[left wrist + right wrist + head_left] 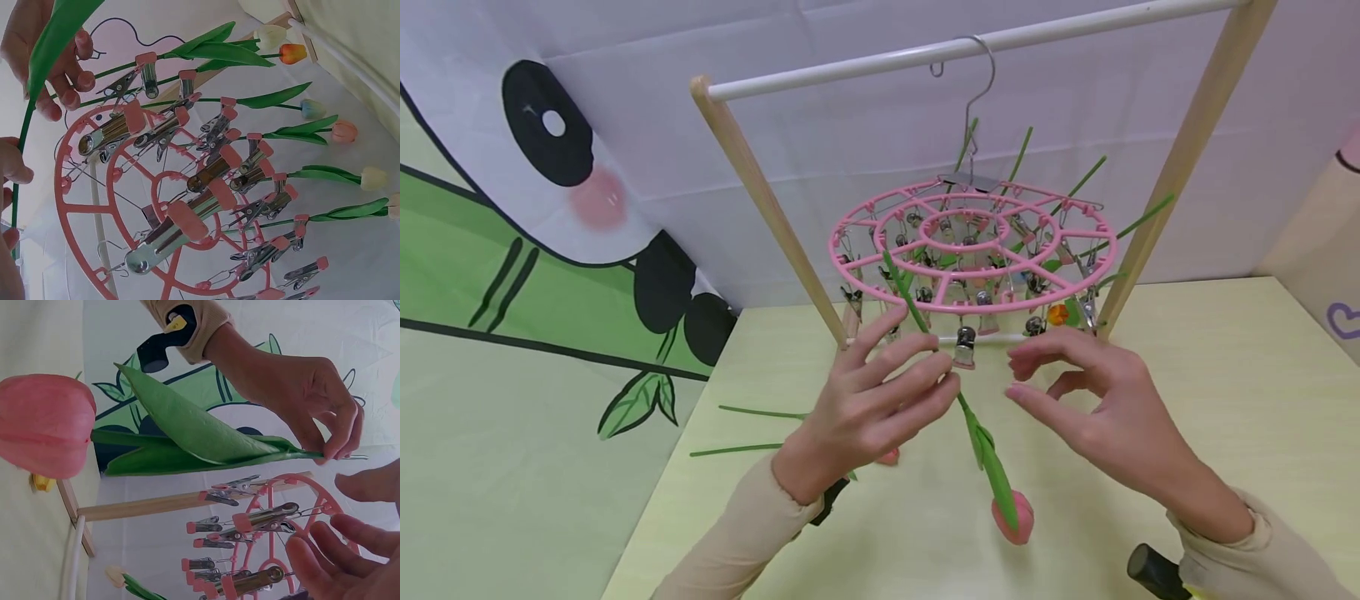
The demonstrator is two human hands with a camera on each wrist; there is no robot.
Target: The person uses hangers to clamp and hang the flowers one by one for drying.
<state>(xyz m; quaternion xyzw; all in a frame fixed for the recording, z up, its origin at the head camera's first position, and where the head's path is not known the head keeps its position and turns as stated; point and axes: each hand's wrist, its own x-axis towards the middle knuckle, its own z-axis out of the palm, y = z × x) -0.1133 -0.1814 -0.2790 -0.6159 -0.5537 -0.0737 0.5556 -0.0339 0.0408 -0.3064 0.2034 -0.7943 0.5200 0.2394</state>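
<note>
My left hand (880,400) pinches the green stem of a pink tulip (1017,518) between thumb and fingers. The flower hangs head down, its long green leaves (194,428) just above the bloom. My right hand (1097,408) is held apart to the right of the stem, fingers loosely bent with nothing between them. Right behind both hands hangs a round pink clip hanger (955,308) with metal clips. One front clip (965,346), pink-tipped, dangles between the hands. Several tulips, among them an orange tulip (292,54) and a blue tulip (312,109), hang head down from other clips.
The hanger's metal hook (988,71) hangs on a white rod (850,68) between wooden posts (767,200). On the light table (1210,375), stems (737,450) of other tulips lie left, with a red bloom (889,457) partly behind my left wrist.
</note>
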